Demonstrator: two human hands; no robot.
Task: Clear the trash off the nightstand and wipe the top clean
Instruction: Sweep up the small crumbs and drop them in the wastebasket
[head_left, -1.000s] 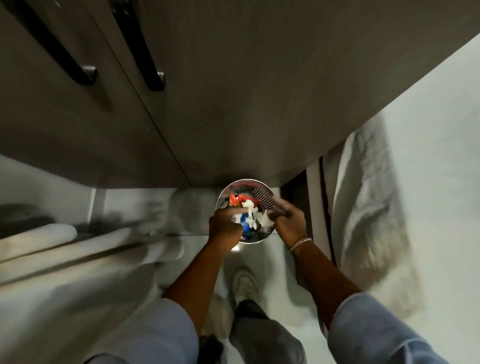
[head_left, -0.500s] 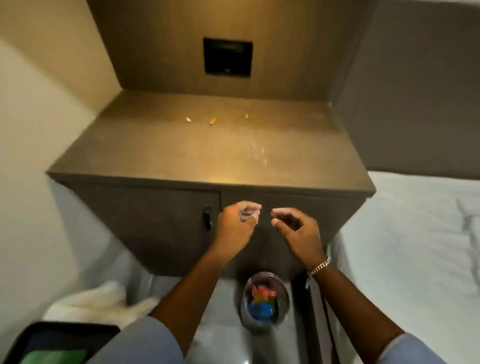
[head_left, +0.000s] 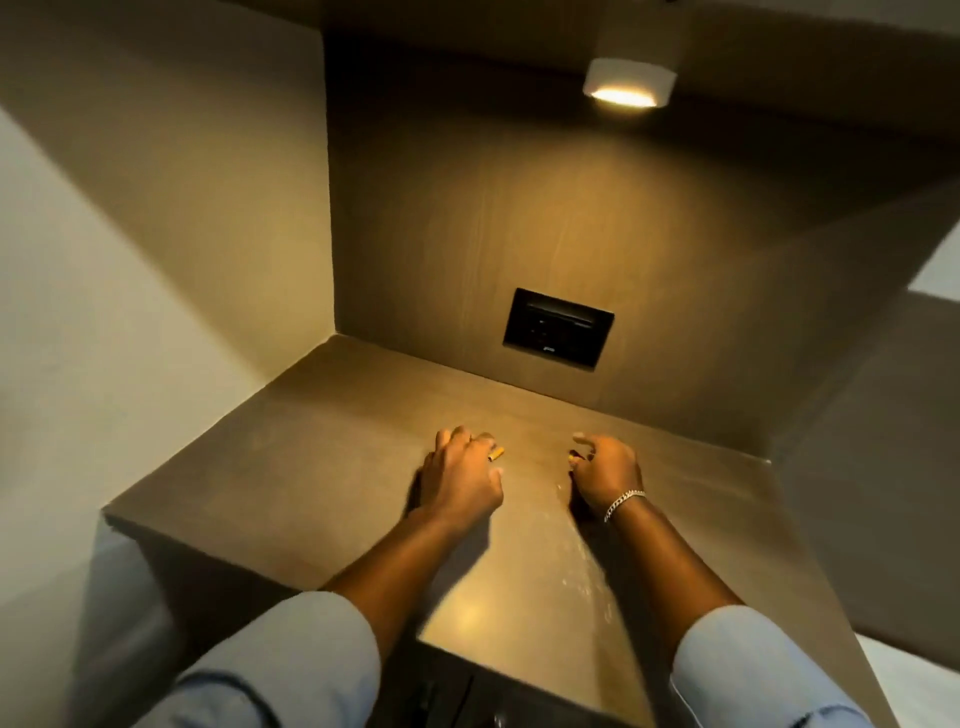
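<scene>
The brown nightstand top (head_left: 322, 467) lies under both my hands. My left hand (head_left: 460, 480) rests palm down on it with the fingers spread. A small yellow-orange scrap (head_left: 496, 453) lies on the top, touching that hand's index-finger side. My right hand (head_left: 608, 475), with a bracelet at the wrist, is curled, and its thumb and forefinger sit around a second small scrap (head_left: 571, 456). Whether they grip it is unclear. Pale crumbs and smears (head_left: 579, 556) streak the top between my forearms.
A black socket panel (head_left: 558, 327) sits in the back wall and a lit lamp (head_left: 626, 85) hangs above. A pale wall closes the left side. White bedding (head_left: 914, 675) shows at the lower right, and a dark door handle (head_left: 426, 696) below the front edge.
Both hands rose from the bin on the floor and reached forward onto the nightstand top, arriving at the small scraps. The view tilted up, so the bin is out of sight.
</scene>
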